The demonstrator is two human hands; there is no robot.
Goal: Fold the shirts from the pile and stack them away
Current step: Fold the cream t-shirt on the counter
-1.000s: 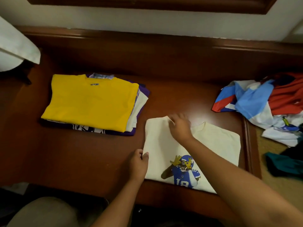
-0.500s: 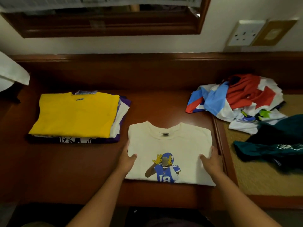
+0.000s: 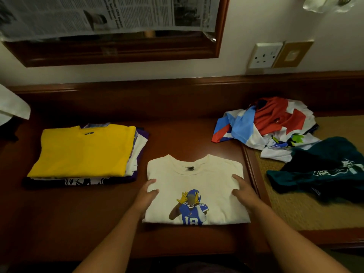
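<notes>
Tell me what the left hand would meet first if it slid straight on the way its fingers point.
The left hand, at the cream shirt's left edge, points away from the person and slightly right. Bare desk comes first, then probably the raised wooden back ledge; depth is unclear.

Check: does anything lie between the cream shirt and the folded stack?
Nothing visible. Bare desk separates the cream shirt from the stack; left hand and right hand grip its sides.

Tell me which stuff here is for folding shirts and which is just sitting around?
For the job: cream shirt gripped by left hand and right hand; folded stack; unfolded pile; dark green shirt.

Just lying about: wall socket; newspaper; mirror frame; white cloth.
</notes>
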